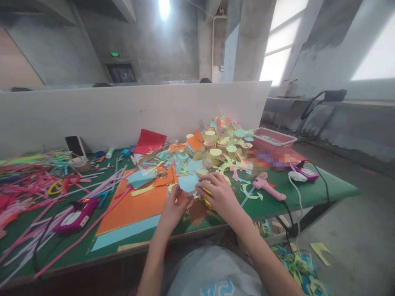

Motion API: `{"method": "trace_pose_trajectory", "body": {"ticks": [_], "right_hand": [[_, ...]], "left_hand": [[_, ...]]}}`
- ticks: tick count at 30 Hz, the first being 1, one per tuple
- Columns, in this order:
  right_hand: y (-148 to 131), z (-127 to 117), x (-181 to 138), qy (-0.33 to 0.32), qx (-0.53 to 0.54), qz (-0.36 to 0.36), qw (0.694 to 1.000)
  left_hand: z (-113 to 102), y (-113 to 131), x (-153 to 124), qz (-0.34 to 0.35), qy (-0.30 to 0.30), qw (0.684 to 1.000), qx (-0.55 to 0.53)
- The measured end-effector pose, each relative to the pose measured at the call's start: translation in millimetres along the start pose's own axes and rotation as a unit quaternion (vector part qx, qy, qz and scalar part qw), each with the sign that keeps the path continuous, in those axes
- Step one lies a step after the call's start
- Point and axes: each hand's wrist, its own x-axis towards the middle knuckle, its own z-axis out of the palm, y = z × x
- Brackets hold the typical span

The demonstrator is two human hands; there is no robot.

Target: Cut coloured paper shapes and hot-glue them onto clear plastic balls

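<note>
A small piece of light blue paper (187,183) is held up between my two hands at the front of the table. My left hand (173,203) is closed on its lower left edge, fingers curled. My right hand (217,190) pinches the right edge from above. Under the right palm shows something yellow (210,202), mostly covered, its kind unclear. A brown patch (197,211) lies on the tabletop just below the hands. Left of them are an orange paper sheet (132,209) and a folded light blue paper (140,179).
A heap of paper discs and clear round pieces (222,142) rises behind the hands. Right stand a pink glue gun (268,187), a purple power box (308,174) and a pink basket (273,142). Left lie pipe cleaners (27,185), scissors (66,183) and another purple box (77,216).
</note>
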Motion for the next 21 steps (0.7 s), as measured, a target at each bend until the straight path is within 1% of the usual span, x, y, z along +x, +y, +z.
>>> {"method": "trace_pose_trajectory", "body": {"ticks": [9, 15, 21], "right_hand": [[-2.2, 6.0, 1.6, -0.006, -0.002, -0.013, 1.000], [-1.8, 11.3, 0.5, 0.004, -0.003, -0.019, 1.000], [-4.8, 9.0, 0.5, 0.009, -0.002, -0.018, 1.000]], "left_hand": [[-0.9, 5.7, -1.1, 0.001, 0.006, 1.000, 0.006], [0.5, 1.9, -1.3, 0.000, 0.001, 1.000, 0.007], [2.5, -4.1, -0.1, 0.004, 0.000, 1.000, -0.007]]}}
